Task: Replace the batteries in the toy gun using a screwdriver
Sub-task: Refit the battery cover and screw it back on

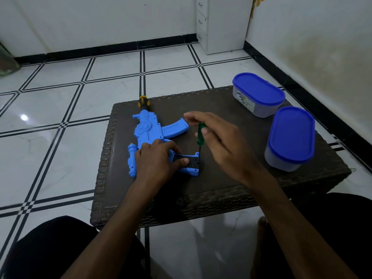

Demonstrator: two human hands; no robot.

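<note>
Two hands work: my left hand (159, 158) presses the toy gun (155, 137) near the tabletop's (231, 178) left edge; my right hand (219, 137) pinches the screwdriver (200, 133), seemingly unseated, so it may slip.

2 tubs (258, 95) (289, 138) with blue lids are sitting on a dark wicker table (231, 190); a white cabinet (221, 23) is standing on the tiled floor (60, 109).

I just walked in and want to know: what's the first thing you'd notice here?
The bright blue toy gun lying on the dark woven table, with the left hand holding it down. Right beside it, the right hand pinches a green screwdriver upright at the gun's grip. Two blue-lidded tubs sit on the table's right side.
</note>
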